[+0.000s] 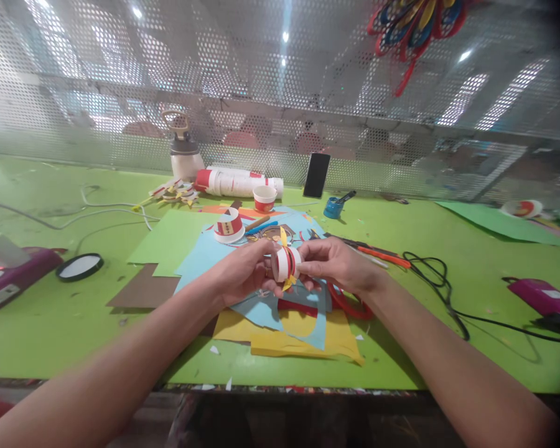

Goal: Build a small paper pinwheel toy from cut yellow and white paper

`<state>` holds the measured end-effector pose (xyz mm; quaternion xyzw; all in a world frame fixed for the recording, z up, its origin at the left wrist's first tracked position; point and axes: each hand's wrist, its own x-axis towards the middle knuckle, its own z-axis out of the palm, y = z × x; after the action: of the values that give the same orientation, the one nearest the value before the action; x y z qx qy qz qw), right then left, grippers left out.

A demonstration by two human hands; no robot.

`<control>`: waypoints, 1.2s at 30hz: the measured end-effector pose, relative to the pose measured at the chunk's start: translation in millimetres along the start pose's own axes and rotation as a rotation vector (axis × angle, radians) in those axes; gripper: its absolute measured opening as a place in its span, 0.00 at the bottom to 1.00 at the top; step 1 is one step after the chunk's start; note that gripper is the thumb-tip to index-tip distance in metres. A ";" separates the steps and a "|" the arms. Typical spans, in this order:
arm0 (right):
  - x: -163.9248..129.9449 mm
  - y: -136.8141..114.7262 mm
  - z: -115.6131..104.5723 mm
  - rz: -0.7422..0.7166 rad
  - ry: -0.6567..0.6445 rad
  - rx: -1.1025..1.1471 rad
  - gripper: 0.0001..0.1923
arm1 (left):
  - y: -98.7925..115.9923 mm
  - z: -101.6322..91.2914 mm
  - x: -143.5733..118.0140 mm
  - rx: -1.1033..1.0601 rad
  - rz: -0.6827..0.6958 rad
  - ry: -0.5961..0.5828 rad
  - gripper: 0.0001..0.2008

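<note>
Near frame center, left hand (pixel 247 267) has grip clamped on left side of white-red round piece (pixel 283 266); right hand (pixel 331 261) grip pinches right edge. Yellow tabs (pixel 284 236) poke above, below.

White-and-red ring (pixel 282 265) between 2 hands (pixel 247 264) (pixel 331 264)

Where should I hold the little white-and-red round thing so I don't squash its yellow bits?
Probably by the white sides of the round thing, coming from left and right, where the left hand and right hand are. The yellow bits stick out above and below, so squeezing there might bend them.
</note>
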<state>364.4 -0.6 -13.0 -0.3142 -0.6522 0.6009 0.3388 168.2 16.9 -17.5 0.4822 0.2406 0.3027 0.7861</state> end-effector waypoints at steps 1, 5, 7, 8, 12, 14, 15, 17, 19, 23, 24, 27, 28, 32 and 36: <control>-0.1 0.3 -0.1 0.001 -0.003 0.003 0.09 | -0.1 -0.4 0.2 -0.001 -0.003 -0.007 0.12; -0.1 1.0 -0.1 0.000 -0.005 0.016 0.08 | 0.3 -1.3 0.3 0.019 -0.027 -0.019 0.13; 0.3 0.7 0.3 -0.002 -0.008 0.020 0.08 | 0.6 -1.5 0.1 0.024 -0.028 -0.023 0.13; 0.5 0.5 0.6 -0.005 -0.010 0.018 0.08 | 0.6 -1.6 0.1 0.023 -0.026 -0.025 0.13; 1.4 -0.3 1.2 -0.012 -0.019 -0.006 0.08 | 0.3 -2.4 0.6 0.020 -0.033 -0.029 0.13; 1.6 0.0 1.2 -0.008 -0.022 0.000 0.08 | 0.1 -3.2 1.0 0.025 -0.039 -0.032 0.13; 1.7 0.4 1.2 -0.005 -0.021 0.010 0.08 | 0.1 -3.6 1.3 0.025 -0.038 -0.034 0.14; 1.5 1.2 0.9 0.001 -0.016 0.033 0.08 | 0.1 -4.1 1.6 0.021 -0.032 -0.039 0.13; 1.3 1.8 0.6 0.006 -0.010 0.049 0.08 | 0.1 -3.7 1.8 0.013 -0.026 -0.041 0.13; 1.2 2.3 0.1 0.011 -0.002 0.070 0.08 | -0.3 -1.5 1.7 -0.004 -0.014 -0.020 0.14; 1.3 2.5 0.1 0.013 -0.001 0.077 0.08 | -0.5 -1.2 1.8 -0.002 -0.012 -0.015 0.14; 1.6 4.0 0.0 0.019 0.002 0.087 0.08 | -1.6 -1.8 2.2 0.013 -0.007 -0.013 0.13; 1.7 4.8 0.0 0.018 0.004 0.087 0.08 | -2.0 -2.4 2.4 0.020 -0.004 -0.013 0.13; 2.2 7.2 -0.2 0.013 0.000 0.093 0.08 | -3.6 -4.9 3.2 0.041 0.010 -0.019 0.13; 2.7 7.7 -0.1 0.030 0.011 0.079 0.09 | -5.0 -5.7 2.7 0.053 0.024 -0.008 0.12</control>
<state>363.0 2.3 -20.5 -0.3135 -0.6213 0.6297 0.3453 167.5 20.6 -24.6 0.5067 0.2397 0.3038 0.7704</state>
